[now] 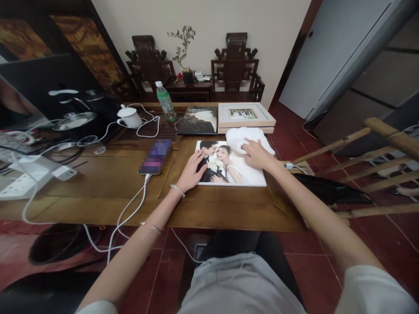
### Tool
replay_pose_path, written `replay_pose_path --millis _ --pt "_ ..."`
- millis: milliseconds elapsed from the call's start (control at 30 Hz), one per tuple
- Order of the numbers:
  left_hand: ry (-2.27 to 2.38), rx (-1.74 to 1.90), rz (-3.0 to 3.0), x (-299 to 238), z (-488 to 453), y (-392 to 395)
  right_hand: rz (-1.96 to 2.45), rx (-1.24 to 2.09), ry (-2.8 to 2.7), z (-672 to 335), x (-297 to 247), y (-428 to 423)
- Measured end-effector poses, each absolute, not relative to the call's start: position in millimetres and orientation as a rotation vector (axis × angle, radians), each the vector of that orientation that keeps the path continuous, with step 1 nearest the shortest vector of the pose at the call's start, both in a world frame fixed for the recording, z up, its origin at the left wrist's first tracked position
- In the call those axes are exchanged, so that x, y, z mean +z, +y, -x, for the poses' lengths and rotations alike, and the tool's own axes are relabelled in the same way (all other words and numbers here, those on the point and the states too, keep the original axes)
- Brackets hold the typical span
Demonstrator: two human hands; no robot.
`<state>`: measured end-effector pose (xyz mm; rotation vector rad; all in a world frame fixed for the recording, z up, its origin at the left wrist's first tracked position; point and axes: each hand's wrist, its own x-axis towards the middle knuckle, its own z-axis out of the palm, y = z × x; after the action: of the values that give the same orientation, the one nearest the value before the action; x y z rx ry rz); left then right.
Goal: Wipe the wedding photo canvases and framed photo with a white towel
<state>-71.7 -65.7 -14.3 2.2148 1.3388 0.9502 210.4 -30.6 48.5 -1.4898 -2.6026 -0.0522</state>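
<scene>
Right hand (258, 153) hides part of white cloth (245, 138) on photo (232, 168).

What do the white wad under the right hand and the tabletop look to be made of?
White wad: probably soft cloth or paper towel, matte and crumpled under the right hand. Tabletop: wood, brown with visible plank lines and a slight sheen.
</scene>
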Motion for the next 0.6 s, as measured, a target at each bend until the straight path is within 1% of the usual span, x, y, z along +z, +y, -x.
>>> replay_pose_path --millis 67,167,433,500,600 --pt "1.352 0.964 -2.203 -13 71 -66 1.488 -0.075 -2.622 -211 46 -32" --pt "1.355 0.987 -2.192 -13 70 -67 1.430 -0.097 -2.658 -212 42 -57" --pt "1.365 1.030 -2.184 -15 67 -67 1.273 -0.229 -2.682 -208 30 -179" --pt "1.363 1.033 -2.187 -15 67 -67 1.249 -0.224 -2.694 -207 29 -194" --pt "1.360 1.033 -2.189 -15 68 -67 1.245 -0.187 -2.723 -207 34 -191"
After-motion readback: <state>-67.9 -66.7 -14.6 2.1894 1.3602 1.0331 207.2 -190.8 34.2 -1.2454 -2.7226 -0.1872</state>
